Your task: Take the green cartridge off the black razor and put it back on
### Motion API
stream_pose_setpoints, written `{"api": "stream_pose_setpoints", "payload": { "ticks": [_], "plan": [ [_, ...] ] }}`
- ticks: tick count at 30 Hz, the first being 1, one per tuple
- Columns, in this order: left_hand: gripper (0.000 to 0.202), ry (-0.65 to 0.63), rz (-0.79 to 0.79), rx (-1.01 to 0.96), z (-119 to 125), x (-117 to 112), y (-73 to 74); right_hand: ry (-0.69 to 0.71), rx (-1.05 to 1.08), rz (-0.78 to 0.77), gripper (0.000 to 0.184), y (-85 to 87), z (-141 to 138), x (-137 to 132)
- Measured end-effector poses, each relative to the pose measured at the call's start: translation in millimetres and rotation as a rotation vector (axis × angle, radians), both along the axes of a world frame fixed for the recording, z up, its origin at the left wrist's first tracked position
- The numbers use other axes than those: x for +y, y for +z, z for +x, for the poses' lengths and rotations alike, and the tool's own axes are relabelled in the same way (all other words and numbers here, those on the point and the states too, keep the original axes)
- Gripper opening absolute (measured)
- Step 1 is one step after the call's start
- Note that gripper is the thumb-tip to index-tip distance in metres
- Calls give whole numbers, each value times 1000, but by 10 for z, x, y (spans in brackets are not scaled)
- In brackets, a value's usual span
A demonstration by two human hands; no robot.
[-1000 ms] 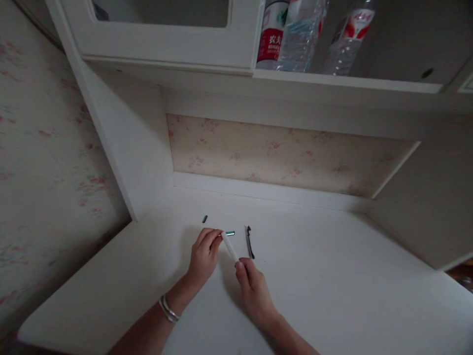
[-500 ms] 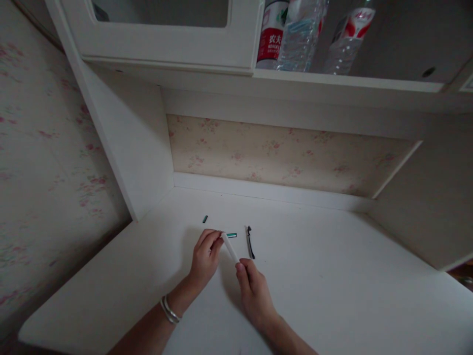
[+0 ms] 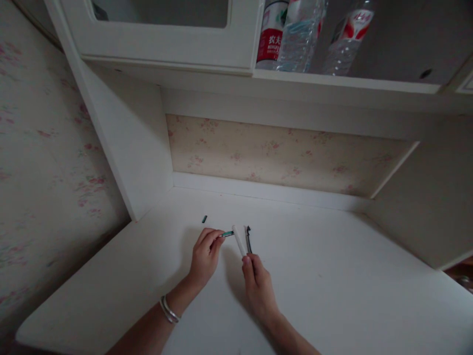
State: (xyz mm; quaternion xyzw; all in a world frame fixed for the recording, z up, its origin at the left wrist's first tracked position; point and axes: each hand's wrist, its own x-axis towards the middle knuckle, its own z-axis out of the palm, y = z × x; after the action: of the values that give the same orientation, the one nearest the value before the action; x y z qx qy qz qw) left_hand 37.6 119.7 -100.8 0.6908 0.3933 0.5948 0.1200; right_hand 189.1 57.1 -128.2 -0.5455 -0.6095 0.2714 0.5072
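My left hand [image 3: 204, 256], fingers pinched, holds a small green and black razor cartridge [image 3: 228, 233] by its left end. My right hand [image 3: 259, 285] is closed around the lower part of a white stick [image 3: 239, 239], which slants up to the left. The stick's upper end is at the cartridge's right end; whether they touch I cannot tell. Just right of the stick a black razor handle [image 3: 249, 240] lies on the white desk [image 3: 325, 296], its lower end hidden by my right hand. Another small dark green razor cartridge [image 3: 204, 219] lies beyond my left hand.
Above the desk runs a white cabinet [image 3: 166, 47] with an open shelf holding plastic bottles [image 3: 297, 42]. White side panels [image 3: 125, 143] border the desk left and right. Flowered wallpaper [image 3: 273, 153] covers the back.
My right hand has moved right and slightly away with the white stick, its tip passing from the cartridge's left end to its right end. My left hand has hardly moved.
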Motion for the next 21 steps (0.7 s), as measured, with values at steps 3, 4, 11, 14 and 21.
{"api": "stream_pose_setpoints", "payload": {
  "ticks": [3,4,11,14,21],
  "plan": [
    [15,-10,4,7,14,-5,12,73,-9,-7,32,4,-11,-14],
    [15,-11,8,8,18,-9,19,92,-14,-10,32,10,-17,-19],
    [15,-4,24,17,14,-16,34,53,12,-56,35,34,-14,-10],
    [15,-6,18,15,10,-12,21,98,-16,-46,34,26,-19,-14],
    [14,-6,11,5,6,-6,5,47,22,-76,36,14,-1,-1]
  ]
}}
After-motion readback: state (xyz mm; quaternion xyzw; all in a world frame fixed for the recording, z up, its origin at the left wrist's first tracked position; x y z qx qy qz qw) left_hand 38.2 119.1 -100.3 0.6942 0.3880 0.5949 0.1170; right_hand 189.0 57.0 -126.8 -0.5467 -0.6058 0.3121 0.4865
